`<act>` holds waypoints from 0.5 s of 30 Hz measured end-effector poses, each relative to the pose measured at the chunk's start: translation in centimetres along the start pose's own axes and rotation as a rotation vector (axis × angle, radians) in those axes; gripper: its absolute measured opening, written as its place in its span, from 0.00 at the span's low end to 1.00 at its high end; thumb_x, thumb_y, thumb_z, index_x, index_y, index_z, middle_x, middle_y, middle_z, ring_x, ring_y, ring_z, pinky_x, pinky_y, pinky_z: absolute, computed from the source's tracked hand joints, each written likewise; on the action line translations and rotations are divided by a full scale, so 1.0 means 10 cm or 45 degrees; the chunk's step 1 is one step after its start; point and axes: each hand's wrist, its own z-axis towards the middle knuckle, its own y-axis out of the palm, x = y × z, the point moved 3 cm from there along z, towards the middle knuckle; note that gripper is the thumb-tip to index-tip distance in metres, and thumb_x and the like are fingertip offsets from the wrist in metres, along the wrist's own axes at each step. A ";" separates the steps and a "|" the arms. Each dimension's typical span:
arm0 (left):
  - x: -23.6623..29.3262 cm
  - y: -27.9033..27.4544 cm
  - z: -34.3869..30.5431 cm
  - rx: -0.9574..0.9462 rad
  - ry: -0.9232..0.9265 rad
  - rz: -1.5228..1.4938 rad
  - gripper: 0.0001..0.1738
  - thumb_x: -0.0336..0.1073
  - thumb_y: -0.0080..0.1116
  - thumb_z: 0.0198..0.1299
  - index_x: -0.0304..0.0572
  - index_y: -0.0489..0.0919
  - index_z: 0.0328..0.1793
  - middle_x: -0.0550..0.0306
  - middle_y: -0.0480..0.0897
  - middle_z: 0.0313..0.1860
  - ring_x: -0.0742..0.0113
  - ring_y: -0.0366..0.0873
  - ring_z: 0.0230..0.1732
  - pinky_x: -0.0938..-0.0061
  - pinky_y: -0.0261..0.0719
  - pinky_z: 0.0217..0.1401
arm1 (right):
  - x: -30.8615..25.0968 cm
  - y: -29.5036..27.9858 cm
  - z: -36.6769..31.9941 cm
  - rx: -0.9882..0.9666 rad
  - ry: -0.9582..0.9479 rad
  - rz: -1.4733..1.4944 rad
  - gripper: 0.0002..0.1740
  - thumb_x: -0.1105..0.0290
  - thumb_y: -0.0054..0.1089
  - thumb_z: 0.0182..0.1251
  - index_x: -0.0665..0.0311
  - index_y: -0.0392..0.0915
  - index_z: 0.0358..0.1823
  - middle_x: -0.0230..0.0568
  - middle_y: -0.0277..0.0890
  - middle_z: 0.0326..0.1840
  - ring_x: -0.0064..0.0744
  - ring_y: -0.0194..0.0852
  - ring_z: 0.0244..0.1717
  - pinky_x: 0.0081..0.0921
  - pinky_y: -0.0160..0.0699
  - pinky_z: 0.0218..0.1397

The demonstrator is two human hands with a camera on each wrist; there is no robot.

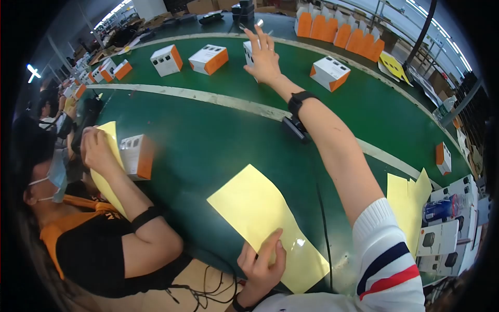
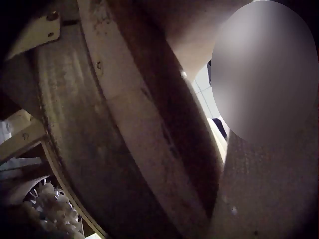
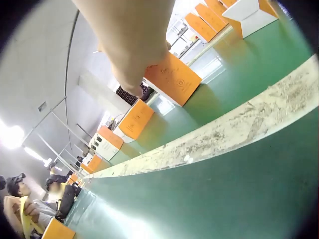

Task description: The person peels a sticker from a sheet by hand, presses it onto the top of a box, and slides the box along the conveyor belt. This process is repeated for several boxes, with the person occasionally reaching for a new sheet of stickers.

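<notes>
My left hand (image 1: 264, 266) holds a glossy yellow sheet (image 1: 254, 203) by its near edge, low in the head view. The sheet lies slanted over the green worktop, its lower right part curving away. My right arm reaches across to the far green strip. There the right hand (image 1: 264, 61), fingers spread, is at a white and orange box (image 1: 248, 51), which it partly hides. In the right wrist view this box shows its orange side (image 3: 174, 79) just beyond the hand. The left wrist view is dark and shows neither the left hand's fingers nor the sheet.
More boxes (image 1: 209, 59) line the far strip, beyond a pale raised rail (image 1: 208, 97). At left a masked person holds another yellow sheet (image 1: 110, 136) beside a box (image 1: 136, 156). Yellow sheets (image 1: 403, 203), stacked boxes and a blue-labelled bottle (image 1: 439, 209) stand right. A black cable (image 1: 323, 218) crosses the worktop.
</notes>
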 end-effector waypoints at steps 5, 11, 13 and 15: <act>-0.05 -0.10 0.05 -0.012 -0.019 0.027 0.16 0.21 0.61 0.55 0.38 0.88 0.50 0.51 0.83 0.40 0.55 0.81 0.40 0.67 0.77 0.42 | 0.19 -0.08 -0.06 0.244 0.070 0.266 0.64 0.84 0.72 0.43 0.44 0.47 0.82 0.43 0.34 0.87 0.65 0.44 0.81 0.61 0.78 0.59; -0.07 -0.20 0.08 0.001 -0.149 -0.049 0.18 0.22 0.60 0.58 0.32 0.85 0.56 0.42 0.82 0.48 0.46 0.82 0.49 0.63 0.78 0.55 | -0.01 -1.46 -0.53 0.301 -0.343 0.531 0.67 0.76 0.79 0.45 0.51 0.40 0.83 0.49 0.31 0.86 0.56 0.38 0.85 0.52 0.67 0.78; -0.01 -0.24 0.13 -0.011 -0.252 -0.107 0.21 0.23 0.60 0.59 0.32 0.83 0.60 0.42 0.82 0.52 0.46 0.80 0.53 0.63 0.76 0.59 | -0.19 -2.04 -0.88 0.086 -0.148 0.801 0.69 0.76 0.80 0.46 0.48 0.36 0.83 0.43 0.27 0.87 0.55 0.44 0.83 0.55 0.76 0.72; -0.09 -0.25 0.08 -0.059 -0.198 -0.166 0.26 0.25 0.62 0.61 0.32 0.78 0.68 0.39 0.81 0.59 0.47 0.76 0.62 0.62 0.71 0.68 | -0.45 -2.64 -1.27 -0.041 0.037 1.101 0.71 0.77 0.80 0.47 0.46 0.32 0.84 0.38 0.25 0.87 0.56 0.50 0.81 0.56 0.84 0.66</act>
